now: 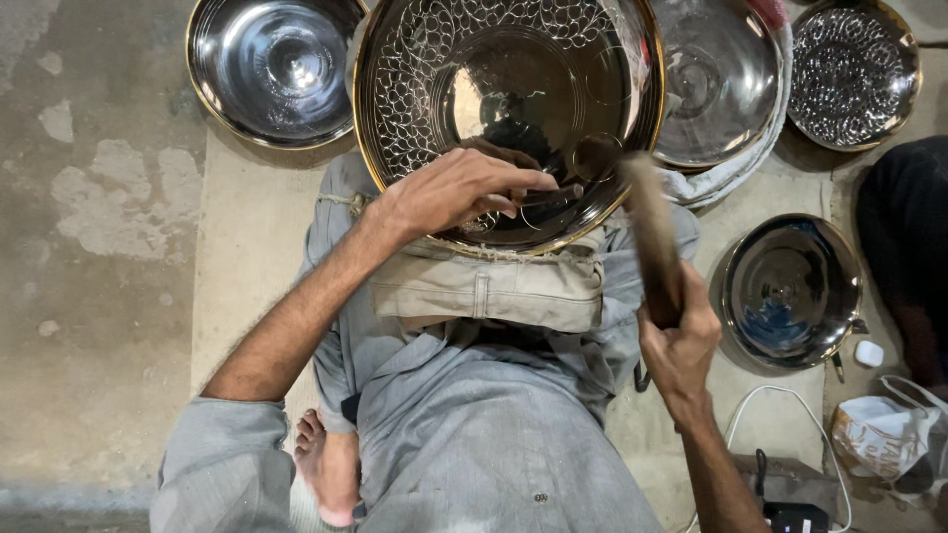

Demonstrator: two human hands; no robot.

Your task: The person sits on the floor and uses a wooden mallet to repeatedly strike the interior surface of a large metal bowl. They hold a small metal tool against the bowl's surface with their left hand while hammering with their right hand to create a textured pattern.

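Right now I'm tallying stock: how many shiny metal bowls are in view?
5: one large patterned bowl on the lap under the left hand, one top left, two top right, one lower right. Others may lie off-frame.

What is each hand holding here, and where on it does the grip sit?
The right hand grips a blurred brown wooden mallet at the lower end of its handle. The left hand pinches a thin dark metal punch near its upper end, against the large patterned brass bowl.

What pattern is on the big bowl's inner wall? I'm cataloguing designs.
Petal-like loops on the bowl, gold rim; head view.
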